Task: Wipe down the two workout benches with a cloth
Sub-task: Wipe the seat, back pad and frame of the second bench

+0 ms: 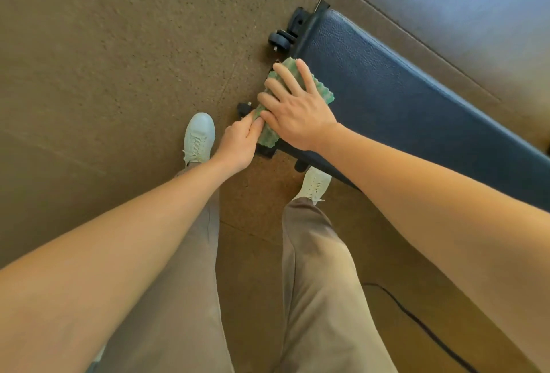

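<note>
A green cloth [323, 91] lies over the near-left end of a dark blue padded bench [395, 95] that runs from centre to the right edge. My right hand [293, 106] lies flat on the cloth, fingers spread and straight, pressing it onto the pad. My left hand [241, 142] pinches the cloth's lower edge where it hangs over the end of the bench. A second bench [464, 0], grey-blue, fills the top right corner.
The floor is brown speckled rubber. The near bench has black wheels [279, 39] and a black frame foot at its end. My white shoes [199, 137] stand close to the bench end. A black cable [416, 322] lies on the floor at lower right.
</note>
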